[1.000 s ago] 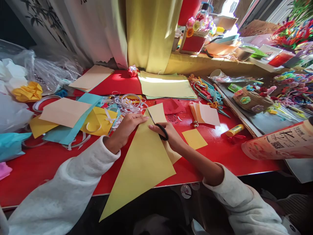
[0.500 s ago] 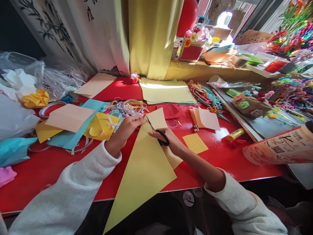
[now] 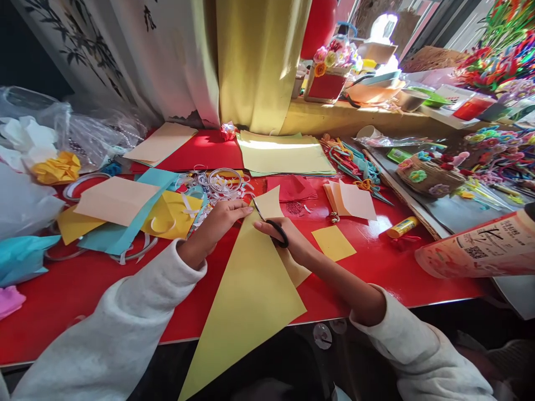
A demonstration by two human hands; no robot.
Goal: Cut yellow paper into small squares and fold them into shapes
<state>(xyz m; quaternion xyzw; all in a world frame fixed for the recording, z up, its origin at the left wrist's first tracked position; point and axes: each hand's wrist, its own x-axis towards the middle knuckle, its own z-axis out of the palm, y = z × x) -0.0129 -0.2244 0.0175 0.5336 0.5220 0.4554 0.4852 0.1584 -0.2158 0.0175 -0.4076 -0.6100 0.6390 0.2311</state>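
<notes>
A large yellow paper triangle (image 3: 246, 289) lies on the red table (image 3: 376, 267), its lower point hanging over the front edge. My left hand (image 3: 219, 220) pinches the paper's top corner, fingers closed on it. My right hand (image 3: 288, 239) grips black-handled scissors (image 3: 273, 225) whose blades point up along the right edge of the triangle, between it and a paler yellow strip (image 3: 270, 203).
A small yellow square (image 3: 333, 243), peach sheets (image 3: 355, 200) and a glue stick (image 3: 402, 227) lie to the right. Mixed paper sheets and white ribbon scraps (image 3: 221, 181) crowd the left and middle. A yellow paper stack (image 3: 284, 153) sits behind. A basket (image 3: 430, 175) and craft flowers stand at right.
The scissors and my right hand have edged slightly up along the paper's edge. My left hand stays on the top corner. The triangle has shifted a little.
</notes>
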